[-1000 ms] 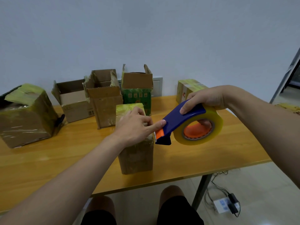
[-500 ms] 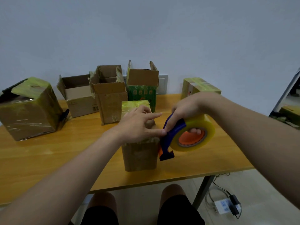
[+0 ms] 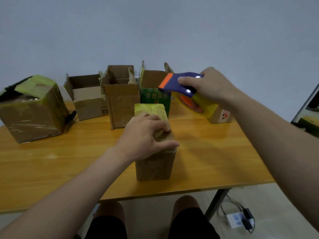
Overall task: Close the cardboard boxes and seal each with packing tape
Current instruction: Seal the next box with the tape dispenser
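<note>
A small closed cardboard box with yellowish tape over its top stands near the front of the wooden table. My left hand lies on the box's top, fingers spread over the tape and thumb along the near edge. My right hand grips a blue and orange tape dispenser with a roll of clear tape, held in the air above and to the right of the box.
Three open boxes stand at the back: a wide one, a tall one and a green printed one. A big taped box sits far left, a small one at the right. A power strip lies on the floor.
My right hand has lifted the dispenser from the box's right side up and away to the right. My left hand has come down flat on the box's top.
</note>
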